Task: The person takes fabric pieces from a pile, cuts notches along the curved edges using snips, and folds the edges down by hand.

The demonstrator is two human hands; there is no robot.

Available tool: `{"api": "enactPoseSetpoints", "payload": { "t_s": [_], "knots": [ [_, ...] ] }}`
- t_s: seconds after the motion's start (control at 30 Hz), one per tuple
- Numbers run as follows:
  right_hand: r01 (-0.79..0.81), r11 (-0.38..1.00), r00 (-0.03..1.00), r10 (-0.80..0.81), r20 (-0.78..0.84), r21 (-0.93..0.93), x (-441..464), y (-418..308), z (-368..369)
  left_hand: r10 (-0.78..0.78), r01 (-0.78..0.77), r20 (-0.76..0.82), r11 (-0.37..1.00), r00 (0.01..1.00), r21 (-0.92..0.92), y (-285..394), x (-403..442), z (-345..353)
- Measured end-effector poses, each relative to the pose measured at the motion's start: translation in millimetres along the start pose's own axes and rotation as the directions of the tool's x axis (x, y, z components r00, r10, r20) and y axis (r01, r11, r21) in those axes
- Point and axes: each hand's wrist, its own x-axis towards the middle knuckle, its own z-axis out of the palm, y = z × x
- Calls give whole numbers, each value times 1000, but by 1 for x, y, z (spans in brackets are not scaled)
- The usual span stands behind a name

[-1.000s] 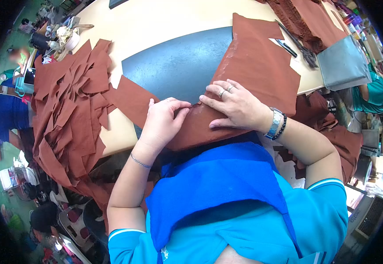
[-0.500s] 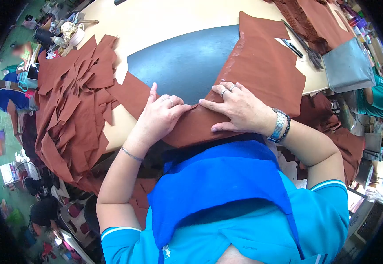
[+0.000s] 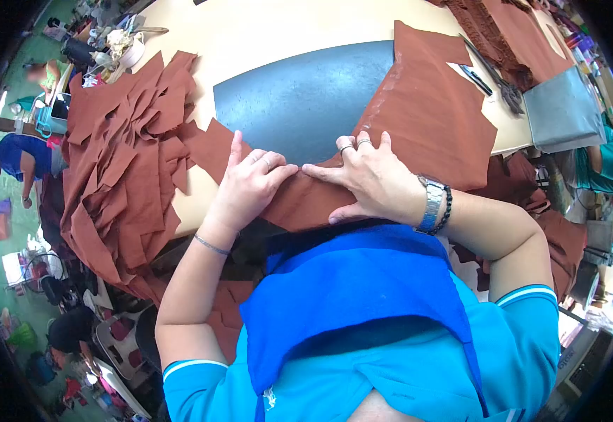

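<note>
A reddish-brown fabric piece (image 3: pixel 433 105) lies over the right and near parts of a dark board (image 3: pixel 292 98), with a pale streaked line along its edge. My left hand (image 3: pixel 254 184) pinches the fabric's edge near the board's bottom corner, thumb and forefinger together. My right hand (image 3: pixel 377 179) rests on the same fabric with fingers spread, its forefinger tip touching the edge beside the left fingertips. Left of the board lies a heap of cut brown fabric pieces (image 3: pixel 127 155).
On the pale table (image 3: pixel 264 28), large scissors (image 3: pixel 500 88) and a pen (image 3: pixel 477 79) lie at the right, near a grey box-like object (image 3: pixel 563 109). Small containers (image 3: pixel 132 50) stand at the back left. Other people (image 3: pixel 25 155) are at the left and right.
My right hand has slid left along the fabric edge and its fingers have spread more. My left forefinger and thumb still meet at the edge. The table appears shifted slightly right in view.
</note>
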Motion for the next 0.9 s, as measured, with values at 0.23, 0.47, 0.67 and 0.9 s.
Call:
{"api": "enactPoseSetpoints", "payload": {
  "t_s": [0.23,0.47,0.67,0.9],
  "knots": [
    [-25,1000,994,26,-103,16,-23,53,-4,-89,93,-100,995,991,40,10,-4,0],
    [-8,978,991,35,-129,209,-29,61,32,-500,511,124,854,857,-94,50,-42,-48],
    [-177,845,960,261,-100,505,13,8,41,-727,727,0,686,686,-24,35,-88,-25],
    [204,-41,979,11,-204,978,32,-17,5,-917,534,66,170,394,-829,8,-100,-9]
  ]
}}
